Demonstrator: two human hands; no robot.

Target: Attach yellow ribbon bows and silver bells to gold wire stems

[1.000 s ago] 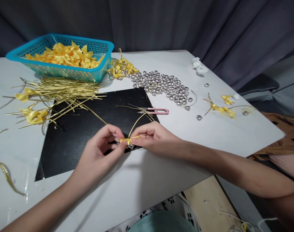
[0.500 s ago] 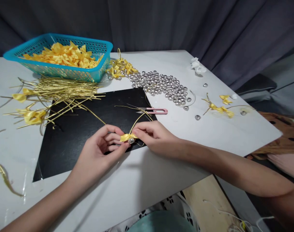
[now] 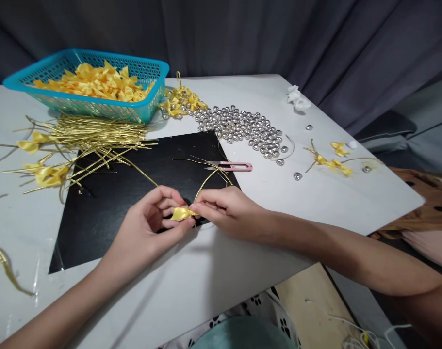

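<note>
A yellow ribbon bow point(image 3: 180, 214) is pinched between my two hands, above the near edge of a black board point(image 3: 107, 208). My left hand point(image 3: 158, 213) has its thumb under the bow and its fingers curled behind it. The thumb and index finger of my right hand point(image 3: 221, 208) grip the bow's right end. A gold cord point(image 3: 203, 186) arches up and away from my right fingertips. The silver bead at the bow's middle is now hidden by my fingers. Just beyond my right hand lie pink-handled thread snips point(image 3: 237, 166).
A blue basket point(image 3: 153, 104) of yellow bows stands at the back left. Gold cords point(image 3: 97, 132) are piled before it. Silver beads point(image 3: 248, 128) lie heaped at the back middle, next to finished-looking bows point(image 3: 180, 103). Loose bows point(image 3: 333, 165) and crumpled white tissue point(image 3: 297, 98) lie right.
My right hand has shifted slightly left, closing over the bow's middle and right end. The bow has moved a little left and turned, and its silver bead no longer shows.
</note>
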